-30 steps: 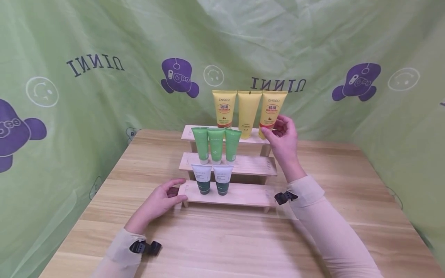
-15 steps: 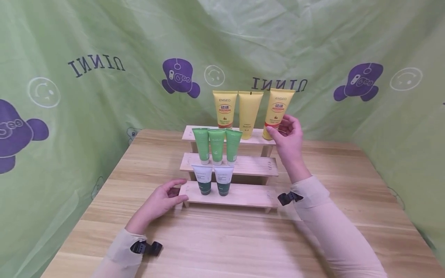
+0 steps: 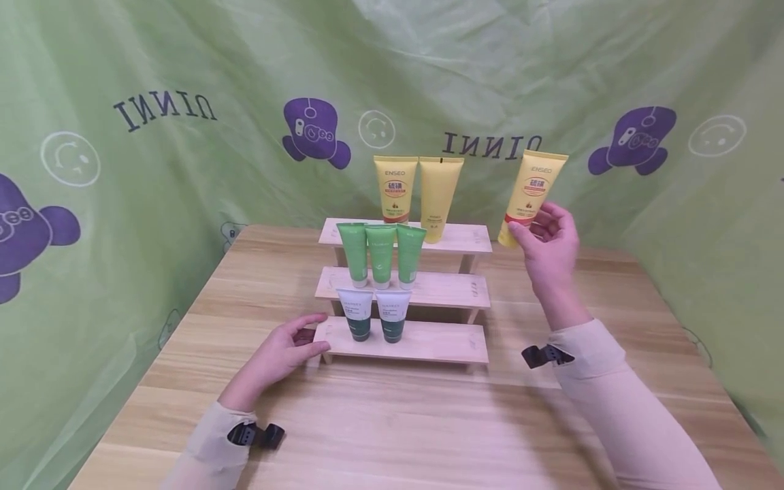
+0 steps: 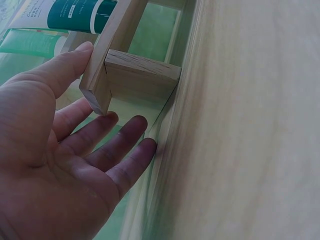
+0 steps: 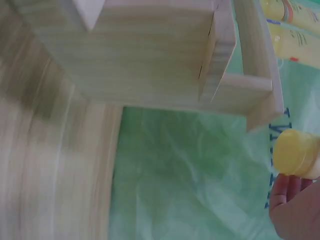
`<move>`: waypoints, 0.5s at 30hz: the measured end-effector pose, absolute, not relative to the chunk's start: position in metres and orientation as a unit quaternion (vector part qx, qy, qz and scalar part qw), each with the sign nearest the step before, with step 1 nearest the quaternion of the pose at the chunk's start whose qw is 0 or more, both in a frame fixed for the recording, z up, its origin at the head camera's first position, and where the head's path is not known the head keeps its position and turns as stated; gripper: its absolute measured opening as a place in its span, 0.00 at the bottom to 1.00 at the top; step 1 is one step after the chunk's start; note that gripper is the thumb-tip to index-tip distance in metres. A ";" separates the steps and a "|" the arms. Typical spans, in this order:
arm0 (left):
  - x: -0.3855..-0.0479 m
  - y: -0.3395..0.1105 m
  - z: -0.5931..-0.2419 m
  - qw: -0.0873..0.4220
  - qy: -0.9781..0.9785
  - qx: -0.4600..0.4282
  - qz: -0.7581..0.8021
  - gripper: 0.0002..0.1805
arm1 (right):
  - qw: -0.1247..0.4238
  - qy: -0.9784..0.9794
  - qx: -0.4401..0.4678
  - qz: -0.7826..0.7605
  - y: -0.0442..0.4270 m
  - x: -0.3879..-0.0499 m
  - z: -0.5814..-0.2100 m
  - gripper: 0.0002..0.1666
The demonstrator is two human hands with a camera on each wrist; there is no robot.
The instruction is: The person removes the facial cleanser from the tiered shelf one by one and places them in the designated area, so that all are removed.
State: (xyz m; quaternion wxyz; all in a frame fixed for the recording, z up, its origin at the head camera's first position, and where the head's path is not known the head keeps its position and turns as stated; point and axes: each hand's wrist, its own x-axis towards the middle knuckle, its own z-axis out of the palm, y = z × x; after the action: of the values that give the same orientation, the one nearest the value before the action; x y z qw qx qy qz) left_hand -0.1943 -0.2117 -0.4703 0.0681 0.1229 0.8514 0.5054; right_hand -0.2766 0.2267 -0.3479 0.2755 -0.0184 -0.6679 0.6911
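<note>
A yellow squeeze tube [image 3: 535, 190] is pinched in my right hand [image 3: 554, 248], tilted and lifted off to the right of the stepped wooden display stand [image 3: 441, 344]. In the right wrist view its yellow cap [image 5: 290, 152] shows above the fingertips. My left hand [image 3: 284, 350] holds the left end of the stand's lowest step, thumb and forefinger at the board; the left wrist view shows the other fingers loosely bent beside it. Two yellow tubes [image 3: 439, 201] stand on the top step. Three green tubes [image 3: 381, 255] stand on the middle step, and two white-and-green tubes [image 3: 392, 314] on the lowest.
The stand rests on a wood-grain table [image 3: 392, 429]. A green printed cloth [image 3: 245, 170] hangs behind the table and along both sides. Each wrist wears a black camera, such as the left wrist camera [image 3: 257, 435].
My right hand has moved the third yellow tube off the top step, up and to the right, and it now leans. My left hand stays at the lowest step.
</note>
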 end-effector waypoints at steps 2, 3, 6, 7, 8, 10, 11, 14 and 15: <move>-0.194 -0.212 -0.470 0.067 0.852 0.123 0.505 0.34 | 0.267 -0.677 -0.035 0.685 0.233 -0.275 -0.350 0.33; -0.194 -0.212 -0.470 0.068 0.851 0.122 0.506 0.34 | 0.260 -0.681 -0.045 0.683 0.236 -0.274 -0.352 0.33; -0.194 -0.212 -0.471 0.069 0.850 0.123 0.508 0.34 | 0.238 -0.696 -0.069 0.674 0.243 -0.272 -0.360 0.34; -0.195 -0.212 -0.471 0.068 0.849 0.124 0.509 0.34 | 0.230 -0.704 -0.076 0.668 0.245 -0.271 -0.363 0.35; -0.195 -0.212 -0.471 0.068 0.849 0.124 0.509 0.34 | 0.222 -0.713 -0.083 0.660 0.247 -0.270 -0.366 0.35; -0.195 -0.213 -0.472 0.067 0.850 0.124 0.507 0.34 | 0.202 -0.731 -0.097 0.644 0.251 -0.268 -0.374 0.37; -0.196 -0.213 -0.472 0.067 0.850 0.125 0.507 0.34 | 0.191 -0.742 -0.102 0.635 0.253 -0.267 -0.378 0.38; -0.196 -0.213 -0.472 0.067 0.853 0.123 0.503 0.34 | 0.155 -0.764 -0.121 0.615 0.258 -0.264 -0.389 0.40; -0.196 -0.213 -0.472 0.069 0.852 0.123 0.504 0.34 | 0.143 -0.770 -0.126 0.610 0.259 -0.263 -0.393 0.41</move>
State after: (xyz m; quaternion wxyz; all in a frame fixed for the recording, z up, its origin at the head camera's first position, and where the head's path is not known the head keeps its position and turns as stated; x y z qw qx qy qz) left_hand -0.1963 -0.2133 -0.4719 0.0685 0.1233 0.8521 0.5040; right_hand -0.2629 0.2594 -0.3927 0.1427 -0.1260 -0.7696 0.6095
